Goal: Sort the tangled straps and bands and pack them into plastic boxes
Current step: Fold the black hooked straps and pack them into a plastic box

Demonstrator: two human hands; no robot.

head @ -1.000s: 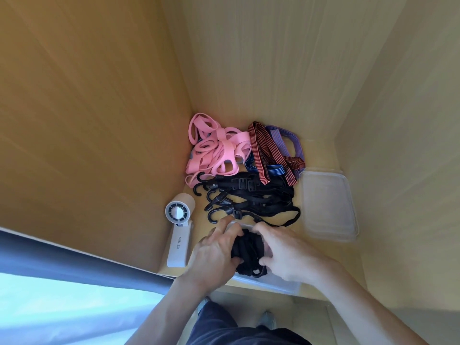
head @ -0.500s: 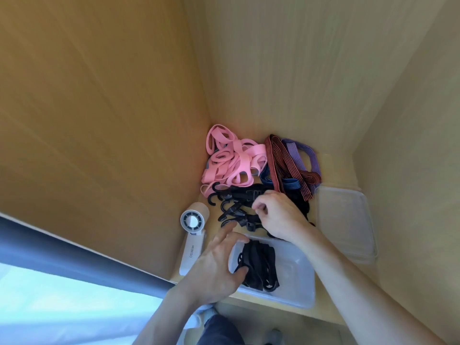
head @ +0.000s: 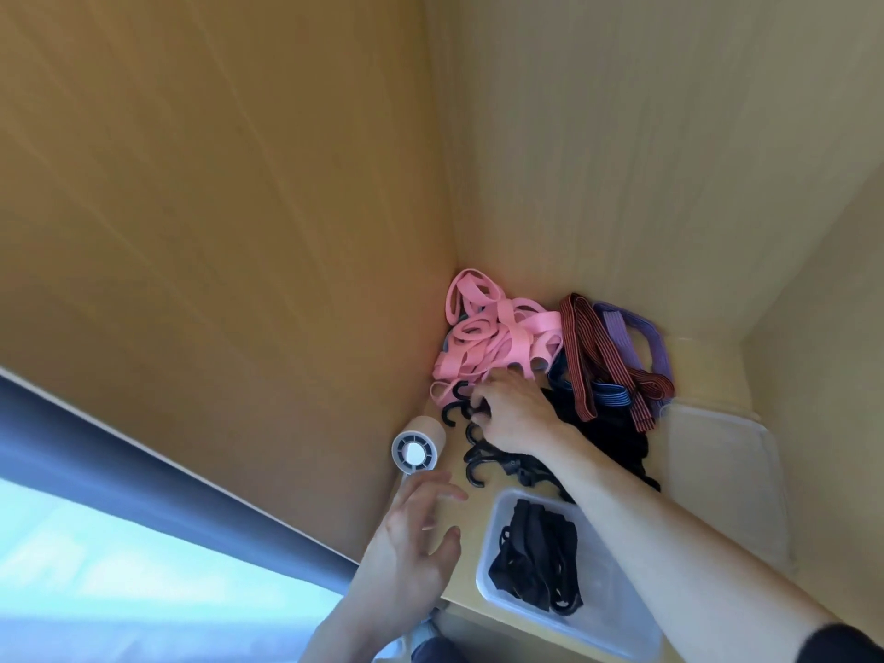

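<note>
The right hand [head: 514,413] curls its fingers around the black hooked straps [head: 478,459] beside the pink bands [head: 497,337]. The left hand [head: 411,547] hovers with fingers spread, near the plastic box [head: 607,605] holding the packed straps [head: 531,557]

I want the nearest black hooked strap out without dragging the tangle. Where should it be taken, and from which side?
Pinch the nearest hooked strap at the shank behind its hook, coming from the left, handheld fan side: the hooks stick out there free, while webbing runs right under the right forearm.
</note>
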